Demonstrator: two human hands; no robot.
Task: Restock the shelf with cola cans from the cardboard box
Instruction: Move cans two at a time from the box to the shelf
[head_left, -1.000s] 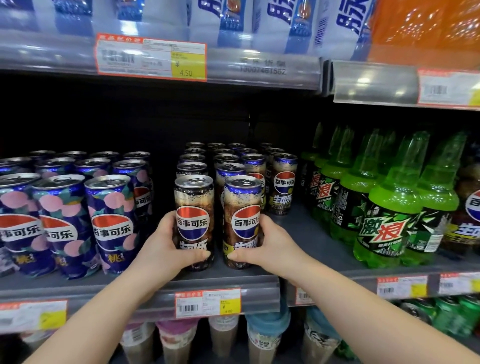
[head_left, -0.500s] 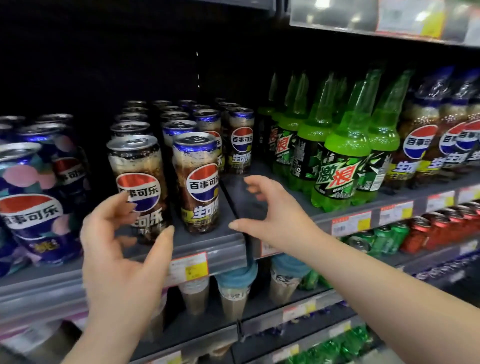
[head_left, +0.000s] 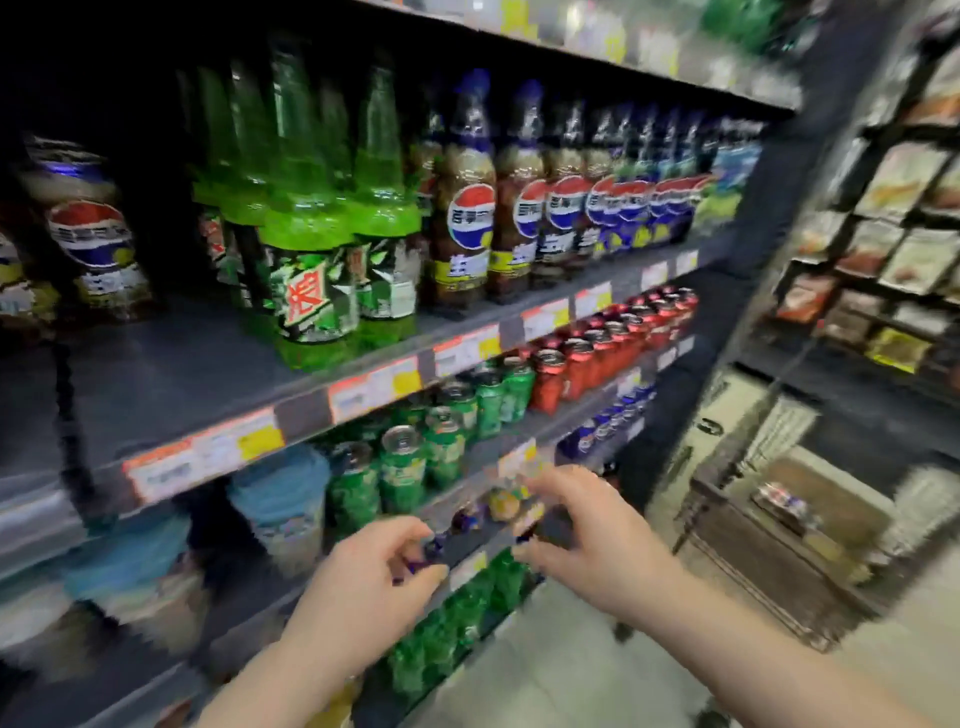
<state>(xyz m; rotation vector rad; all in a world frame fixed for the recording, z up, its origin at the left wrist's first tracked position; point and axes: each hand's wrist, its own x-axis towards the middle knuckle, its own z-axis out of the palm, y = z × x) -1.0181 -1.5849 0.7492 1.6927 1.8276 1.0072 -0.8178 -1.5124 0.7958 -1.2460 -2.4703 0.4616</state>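
Observation:
The picture is blurred by motion. Brown cola cans (head_left: 88, 234) stand on the grey shelf (head_left: 171, 374) at the far left, one clearly in view. My left hand (head_left: 363, 577) and my right hand (head_left: 587, 535) hang in the air in front of the lower shelves, fingers loosely curled, holding nothing. Low at the right, past the shelf end, a brown cardboard box (head_left: 826, 525) sits near the floor with cans (head_left: 779, 501) showing inside.
Green soda bottles (head_left: 317, 249) and cola bottles (head_left: 467, 218) fill the same shelf to the right. Green cans (head_left: 415, 457) and red cans (head_left: 597, 348) stand one shelf below. A rack of packaged goods (head_left: 893, 218) is on the right, beyond a strip of pale floor (head_left: 561, 665).
Both hands let go of the two cola cans, left standing at the shelf front, and dropped lower. The view swung right and down, toward the shelf end and the box.

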